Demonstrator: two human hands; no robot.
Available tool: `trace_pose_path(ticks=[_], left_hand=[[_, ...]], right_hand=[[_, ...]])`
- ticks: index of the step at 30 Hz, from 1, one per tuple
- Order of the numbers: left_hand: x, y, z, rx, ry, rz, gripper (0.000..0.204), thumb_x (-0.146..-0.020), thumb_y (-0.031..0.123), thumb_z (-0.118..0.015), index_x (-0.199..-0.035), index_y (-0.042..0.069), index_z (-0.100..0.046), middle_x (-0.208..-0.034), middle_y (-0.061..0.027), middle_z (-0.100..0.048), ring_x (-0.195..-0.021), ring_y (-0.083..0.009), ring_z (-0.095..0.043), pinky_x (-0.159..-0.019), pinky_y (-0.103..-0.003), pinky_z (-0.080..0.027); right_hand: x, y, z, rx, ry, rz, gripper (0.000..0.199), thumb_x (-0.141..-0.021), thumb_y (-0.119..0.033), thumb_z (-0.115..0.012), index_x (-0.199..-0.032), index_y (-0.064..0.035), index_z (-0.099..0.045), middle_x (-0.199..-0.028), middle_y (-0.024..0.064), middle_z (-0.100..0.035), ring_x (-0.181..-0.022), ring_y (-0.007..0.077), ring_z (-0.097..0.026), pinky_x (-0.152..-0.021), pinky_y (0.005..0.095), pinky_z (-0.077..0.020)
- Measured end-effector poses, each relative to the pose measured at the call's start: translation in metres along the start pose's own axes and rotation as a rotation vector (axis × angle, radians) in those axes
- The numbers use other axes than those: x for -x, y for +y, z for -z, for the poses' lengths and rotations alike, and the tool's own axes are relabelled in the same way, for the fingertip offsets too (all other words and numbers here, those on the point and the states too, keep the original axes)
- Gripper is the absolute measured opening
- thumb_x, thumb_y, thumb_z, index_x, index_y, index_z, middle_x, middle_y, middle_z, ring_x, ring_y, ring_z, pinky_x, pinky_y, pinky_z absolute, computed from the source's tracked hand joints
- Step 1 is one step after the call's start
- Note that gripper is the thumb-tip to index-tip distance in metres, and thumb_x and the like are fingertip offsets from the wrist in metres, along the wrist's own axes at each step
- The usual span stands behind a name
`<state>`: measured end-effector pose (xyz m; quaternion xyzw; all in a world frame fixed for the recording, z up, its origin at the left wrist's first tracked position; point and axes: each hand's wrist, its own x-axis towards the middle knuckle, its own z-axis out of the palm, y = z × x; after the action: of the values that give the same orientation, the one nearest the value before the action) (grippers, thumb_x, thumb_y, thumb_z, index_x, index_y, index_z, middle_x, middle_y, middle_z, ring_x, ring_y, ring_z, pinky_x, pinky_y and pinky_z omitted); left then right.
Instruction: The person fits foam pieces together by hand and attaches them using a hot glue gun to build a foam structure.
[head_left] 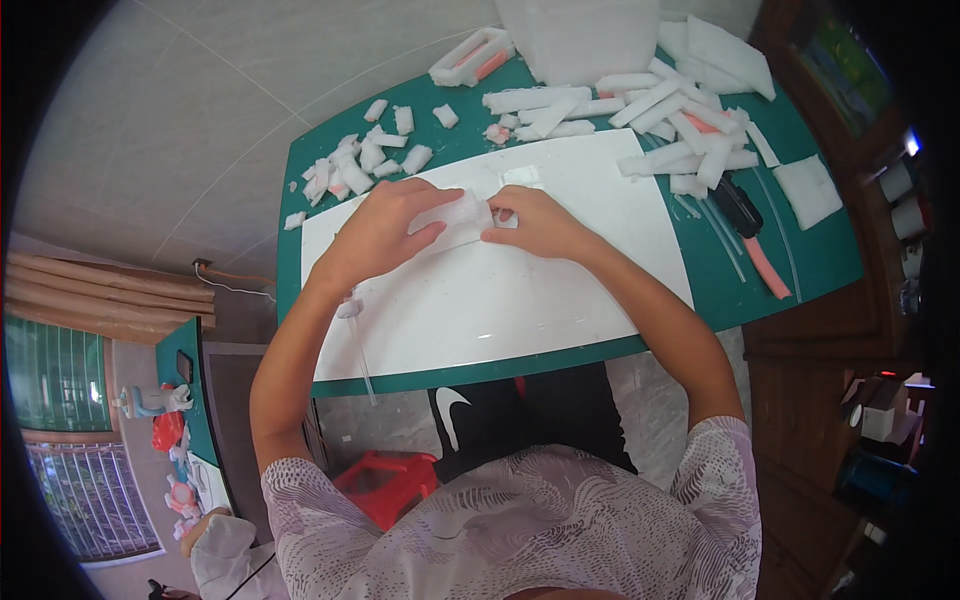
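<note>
A white foam-like block (462,217) is held just above the white board (480,310) on the table. My left hand (392,222) wraps round its left part, thumb on the near side and fingers over the far side. At the block's right end, my right hand (538,222) has thumb and fingers curled together. A small white bit shows between them, but I cannot make out whether it is part of the block. Beside my left wrist lies a small whitish piece (349,308) with a thin clear strip hanging over the table's front edge.
Short white foam pieces (345,165) lie at the back left of the green table (300,140). Longer strips (650,105) are heaped at the back right, near a large white block (580,40). A black-handled tool (738,208) and clear thin rods (722,240) lie right. A red stool (385,485) stands below.
</note>
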<state>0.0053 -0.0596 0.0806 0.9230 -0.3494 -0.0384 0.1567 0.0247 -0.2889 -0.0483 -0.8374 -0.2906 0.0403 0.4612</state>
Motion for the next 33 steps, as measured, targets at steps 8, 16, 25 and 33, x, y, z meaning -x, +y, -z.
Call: trace_pose_path(ticks=[8,16,25,33], left_hand=[[-0.003,-0.009,-0.014,-0.057,-0.117,0.021,0.041,-0.089,0.008,-0.071,-0.13,0.013,-0.068,-0.117,-0.015,-0.067,-0.104,-0.0295,-0.062,-0.091,-0.038,-0.05],[-0.007,0.001,-0.015,-0.234,-0.087,-0.045,0.038,-0.088,0.007,-0.068,-0.126,0.007,-0.069,-0.107,-0.0147,-0.067,-0.099,-0.0286,-0.062,-0.093,-0.039,-0.045],[0.004,-0.005,-0.012,-0.206,0.027,-0.098,0.038,-0.09,0.008,-0.067,-0.128,0.006,-0.062,-0.108,-0.0145,-0.066,-0.102,-0.0299,-0.061,-0.094,-0.041,-0.043],[0.028,-0.017,0.012,-0.006,0.196,0.059,0.051,-0.087,0.022,-0.075,-0.13,0.004,-0.053,-0.124,-0.0166,-0.061,-0.114,-0.0328,-0.058,-0.097,-0.041,-0.044]], right_hand=[[0.0,0.003,-0.002,-0.018,0.015,0.028,0.047,-0.083,-0.031,-0.08,-0.111,0.0049,-0.065,-0.103,0.0162,-0.064,-0.092,0.0265,-0.062,-0.079,0.0346,-0.0503],[0.002,0.005,-0.002,0.023,0.016,0.041,0.043,-0.084,-0.03,-0.078,-0.108,0.0027,-0.064,-0.1,0.0154,-0.062,-0.09,0.0269,-0.06,-0.08,0.0362,-0.0492],[0.006,-0.033,0.01,-0.087,0.121,0.21,0.04,-0.085,-0.006,-0.072,-0.123,-0.0085,-0.059,-0.128,0.0121,-0.053,-0.106,0.0284,-0.062,-0.093,0.0385,-0.0536],[0.004,-0.025,0.006,-0.006,0.11,0.16,0.033,-0.087,-0.004,-0.07,-0.118,-0.0049,-0.06,-0.118,0.0113,-0.059,-0.101,0.0234,-0.063,-0.081,0.0309,-0.0583]])
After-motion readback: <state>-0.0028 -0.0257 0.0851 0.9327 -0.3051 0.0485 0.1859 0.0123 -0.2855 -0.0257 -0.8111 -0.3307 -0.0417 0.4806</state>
